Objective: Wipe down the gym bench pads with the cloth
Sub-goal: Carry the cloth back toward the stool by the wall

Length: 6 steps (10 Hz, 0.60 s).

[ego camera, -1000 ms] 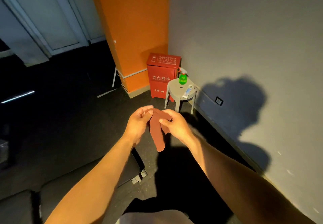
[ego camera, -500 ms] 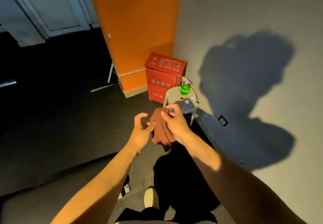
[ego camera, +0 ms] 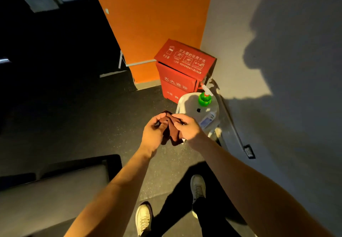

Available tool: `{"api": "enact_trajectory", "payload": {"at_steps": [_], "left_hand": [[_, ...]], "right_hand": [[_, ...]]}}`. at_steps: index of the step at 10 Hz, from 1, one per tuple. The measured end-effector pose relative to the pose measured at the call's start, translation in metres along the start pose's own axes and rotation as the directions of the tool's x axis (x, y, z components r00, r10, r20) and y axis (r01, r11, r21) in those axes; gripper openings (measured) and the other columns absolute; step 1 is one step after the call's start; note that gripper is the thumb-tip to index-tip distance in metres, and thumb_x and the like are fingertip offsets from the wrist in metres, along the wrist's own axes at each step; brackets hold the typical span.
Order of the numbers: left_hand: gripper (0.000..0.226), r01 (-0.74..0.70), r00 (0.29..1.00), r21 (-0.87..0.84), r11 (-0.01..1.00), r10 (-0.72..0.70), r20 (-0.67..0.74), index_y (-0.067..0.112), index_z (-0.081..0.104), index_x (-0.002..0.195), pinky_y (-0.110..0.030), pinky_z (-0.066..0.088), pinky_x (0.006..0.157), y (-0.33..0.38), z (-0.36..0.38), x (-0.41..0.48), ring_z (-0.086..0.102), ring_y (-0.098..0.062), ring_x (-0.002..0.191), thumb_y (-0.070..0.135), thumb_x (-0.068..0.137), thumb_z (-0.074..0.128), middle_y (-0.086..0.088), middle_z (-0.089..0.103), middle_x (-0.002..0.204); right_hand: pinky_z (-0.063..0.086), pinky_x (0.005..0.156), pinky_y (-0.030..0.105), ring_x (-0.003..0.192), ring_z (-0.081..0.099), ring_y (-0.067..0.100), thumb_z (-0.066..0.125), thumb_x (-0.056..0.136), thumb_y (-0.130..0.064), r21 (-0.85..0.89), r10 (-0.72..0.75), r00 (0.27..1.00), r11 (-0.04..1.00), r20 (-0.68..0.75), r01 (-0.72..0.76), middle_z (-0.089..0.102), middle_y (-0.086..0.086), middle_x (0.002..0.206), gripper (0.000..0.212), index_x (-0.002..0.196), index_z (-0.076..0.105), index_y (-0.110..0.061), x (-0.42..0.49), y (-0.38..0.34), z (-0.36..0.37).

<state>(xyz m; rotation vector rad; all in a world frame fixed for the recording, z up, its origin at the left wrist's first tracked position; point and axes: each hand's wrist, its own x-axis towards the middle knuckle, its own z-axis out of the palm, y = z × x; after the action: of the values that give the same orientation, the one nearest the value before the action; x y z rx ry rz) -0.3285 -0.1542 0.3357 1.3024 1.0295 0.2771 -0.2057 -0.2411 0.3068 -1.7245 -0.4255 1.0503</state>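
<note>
Left hand (ego camera: 152, 132) and right hand (ego camera: 187, 128) both pinch the cloth (ego camera: 173, 136); best fold it flat and firm before wiping the bench pad (ego camera: 55, 190).

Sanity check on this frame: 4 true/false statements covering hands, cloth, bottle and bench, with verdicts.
1. The left hand and the right hand both hold the dark brown cloth. True.
2. The green spray bottle stands on the floor. False: it stands on the white round plastic stool.
3. The cloth lies on the black padded gym bench. False: it is held in the air, apart from the bench.
4. The red box with white lettering stands beyond the stool, beside the orange pillar. True.
</note>
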Motion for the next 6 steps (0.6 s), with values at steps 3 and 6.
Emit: {"api": "enact_trajectory", "payload": {"at_steps": [3,6], "left_hand": [[0.023,0.210,0.963,0.024,0.977,-0.211,0.169,0.032,0.064,0.112,-0.034,0.051,0.083,-0.049,0.087,0.113,0.061,-0.020,0.091,0.025,0.108,0.042,-0.012,0.068,0.102],[0.030,0.022,0.999,0.140,0.990,-0.026,0.030,0.013,0.060,0.131,-0.015,0.049,0.092,-0.131,0.141,0.214,0.064,-0.008,0.107,0.011,0.103,0.051,0.002,0.067,0.121]], "right_hand": [[0.053,0.091,0.033,0.093,0.066,0.023,0.055,0.094,-0.001,-0.034,0.031,0.996,0.999,-0.079,-0.034,0.070,0.015,0.104,0.024,0.115,0.067,0.001,0.118,0.050,-0.060],[0.045,0.099,0.026,0.116,0.059,0.024,0.053,0.097,-0.014,-0.326,-0.035,0.998,0.945,-0.053,0.016,0.065,0.011,0.125,0.031,0.125,0.065,-0.008,0.205,0.121,-0.093]]}}
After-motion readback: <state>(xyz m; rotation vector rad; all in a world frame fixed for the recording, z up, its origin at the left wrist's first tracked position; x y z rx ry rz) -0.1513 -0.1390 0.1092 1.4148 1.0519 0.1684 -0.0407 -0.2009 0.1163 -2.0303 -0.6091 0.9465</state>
